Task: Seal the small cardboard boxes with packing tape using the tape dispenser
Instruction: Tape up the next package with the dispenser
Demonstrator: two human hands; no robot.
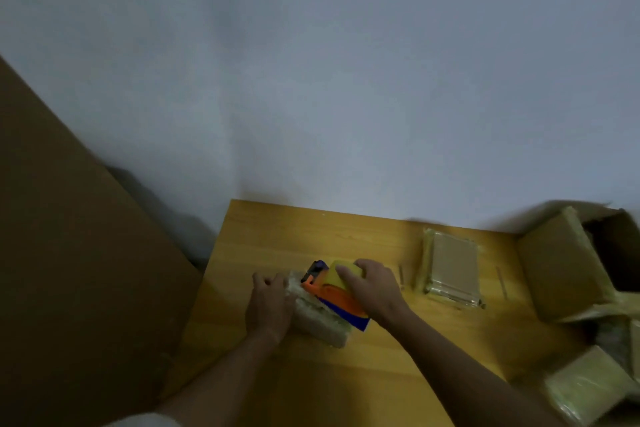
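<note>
A small cardboard box (323, 321) wrapped in shiny tape lies on the wooden table (398, 367) near its left side. My left hand (268, 305) grips the box's left end, fingers curled over its far edge. The tape dispenser (337, 291), orange and blue with a yellowish tape roll, sits on top of the box. My right hand (374, 288) grips the dispenser from above, fingers curled over the roll. The frame is blurred.
Another taped small box (452, 269) lies flat to the right. A large open cardboard carton (568, 270) stands at the table's right edge, with more taped boxes (585, 388) below it. A brown board (69, 253) leans at the left; a pale wall is behind.
</note>
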